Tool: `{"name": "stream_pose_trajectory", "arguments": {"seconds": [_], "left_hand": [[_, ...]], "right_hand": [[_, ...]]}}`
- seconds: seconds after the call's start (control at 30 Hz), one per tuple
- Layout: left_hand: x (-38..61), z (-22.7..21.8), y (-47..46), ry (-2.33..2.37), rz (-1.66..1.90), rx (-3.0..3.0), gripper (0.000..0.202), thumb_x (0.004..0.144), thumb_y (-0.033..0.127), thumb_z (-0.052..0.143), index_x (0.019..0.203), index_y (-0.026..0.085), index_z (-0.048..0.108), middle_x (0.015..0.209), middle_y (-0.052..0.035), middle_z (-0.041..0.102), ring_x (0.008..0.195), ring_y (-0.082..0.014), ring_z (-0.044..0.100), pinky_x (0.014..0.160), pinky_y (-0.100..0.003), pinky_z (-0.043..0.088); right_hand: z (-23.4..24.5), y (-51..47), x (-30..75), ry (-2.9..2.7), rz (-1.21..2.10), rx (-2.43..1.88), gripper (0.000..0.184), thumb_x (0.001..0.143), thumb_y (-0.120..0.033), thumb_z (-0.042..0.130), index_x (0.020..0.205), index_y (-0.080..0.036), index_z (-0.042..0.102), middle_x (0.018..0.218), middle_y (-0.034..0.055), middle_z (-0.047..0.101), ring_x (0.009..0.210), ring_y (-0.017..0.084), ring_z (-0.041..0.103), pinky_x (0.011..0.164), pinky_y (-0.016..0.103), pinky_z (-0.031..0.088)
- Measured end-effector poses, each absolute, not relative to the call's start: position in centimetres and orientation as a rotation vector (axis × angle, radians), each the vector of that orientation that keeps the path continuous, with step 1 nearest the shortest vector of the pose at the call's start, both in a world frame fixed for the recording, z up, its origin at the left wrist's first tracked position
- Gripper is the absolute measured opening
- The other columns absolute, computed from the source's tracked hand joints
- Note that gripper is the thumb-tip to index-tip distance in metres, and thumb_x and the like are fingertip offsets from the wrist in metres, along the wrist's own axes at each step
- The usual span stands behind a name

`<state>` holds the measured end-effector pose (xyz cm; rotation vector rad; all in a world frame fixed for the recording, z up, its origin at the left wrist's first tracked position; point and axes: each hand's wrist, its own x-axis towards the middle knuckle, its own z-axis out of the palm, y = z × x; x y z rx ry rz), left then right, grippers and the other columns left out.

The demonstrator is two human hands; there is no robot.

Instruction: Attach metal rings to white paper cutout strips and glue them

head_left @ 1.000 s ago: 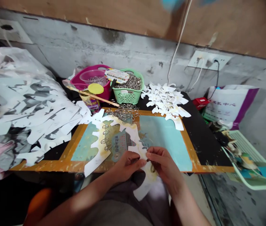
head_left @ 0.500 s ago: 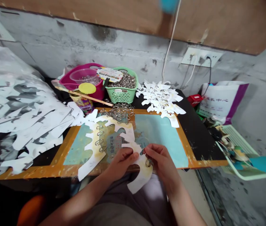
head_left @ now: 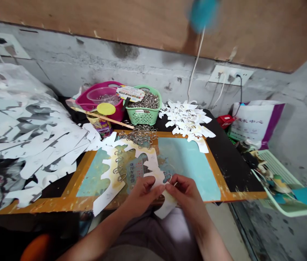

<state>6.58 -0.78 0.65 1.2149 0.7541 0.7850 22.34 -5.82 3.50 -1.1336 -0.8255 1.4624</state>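
Observation:
My left hand [head_left: 142, 194] and my right hand [head_left: 187, 192] meet at the near edge of the blue and orange board [head_left: 188, 159]. Both pinch a white cut-out card [head_left: 166, 203] that hangs over my lap. A small metal ring [head_left: 167, 177] sits at the card's top edge, just above my fingertips. To the left on the board lies another printed cut-out [head_left: 120, 170] with several rings through it. A loose heap of metal rings [head_left: 141, 133] lies at the board's far edge.
A green basket [head_left: 144, 112] of rings and a pink tub [head_left: 107, 99] stand at the back. Finished white cut-outs [head_left: 187, 119] pile at back right, a large heap of cut-outs [head_left: 28, 134] at left. A pale tray [head_left: 283, 188] and a bag [head_left: 256, 121] sit at right.
The card has been drawn up between my hands, so less of it hangs down. My fingertips have come closer together at its top edge, and the camera view has shifted slightly.

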Motion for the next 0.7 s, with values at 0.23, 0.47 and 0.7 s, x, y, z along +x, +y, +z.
{"name": "stream_pose_trajectory", "arguments": {"seconds": [0.23, 0.47, 0.7], "left_hand": [[6.3, 0.5, -0.6, 0.698, 0.885, 1.193, 0.056, 0.076, 0.054, 0.075, 0.056, 0.017, 0.037, 0.058, 0.0057, 0.032, 0.053, -0.0057, 0.029, 0.048, -0.018, 0.030], [6.7, 0.1, -1.1, 0.549, 0.830, 0.928, 0.050, 0.063, 0.048, 0.087, 0.096, 0.016, 0.065, 0.085, -0.0038, 0.064, 0.071, -0.0144, 0.059, 0.066, -0.026, 0.052], [7.6, 0.3, -3.0, 0.640, 0.776, 0.858, 0.029, 0.077, 0.029, 0.080, 0.099, 0.015, 0.068, 0.088, -0.0042, 0.069, 0.079, -0.0139, 0.063, 0.076, -0.024, 0.052]], "right_hand": [[3.1, -6.0, 22.6, -0.813, 1.538, -0.967, 0.028, 0.076, -0.040, 0.079, 0.075, -0.017, 0.064, 0.068, -0.0012, 0.056, 0.058, 0.009, 0.044, 0.055, 0.022, 0.032], [3.1, -5.3, 22.2, -0.798, 1.316, -1.237, 0.034, 0.081, -0.046, 0.072, 0.068, -0.015, 0.064, 0.057, -0.0041, 0.045, 0.050, 0.007, 0.034, 0.047, 0.021, 0.024], [2.7, -5.8, 23.1, -0.739, 1.392, -1.233, 0.036, 0.078, -0.051, 0.072, 0.079, -0.015, 0.072, 0.065, 0.0003, 0.061, 0.053, 0.010, 0.048, 0.049, 0.021, 0.035]]}}
